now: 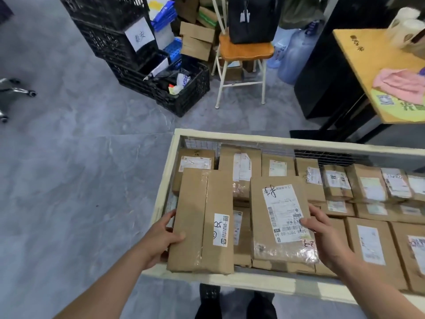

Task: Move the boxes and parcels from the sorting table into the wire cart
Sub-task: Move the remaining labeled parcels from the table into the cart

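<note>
Holding one parcel in each hand, I have both above the wire cart (pixel 232 140). My left hand (pixel 161 238) grips the long plain box (pixel 202 222) at its left edge, thumb over the top face, fingers beneath. My right hand (pixel 326 236) grips the labelled box (pixel 280 224) at its right edge, thumb pressed on the shipping label (pixel 284 212). Both boxes sit over the cart's left end, just beside each other (whether they rest on the parcels below, I cannot tell). The cart holds rows of packed cartons (pixel 368 187). Beyond it stand black crates (pixel 128 42), a wooden stool (pixel 243 51) and a yellow-topped table (pixel 372 88).
</note>
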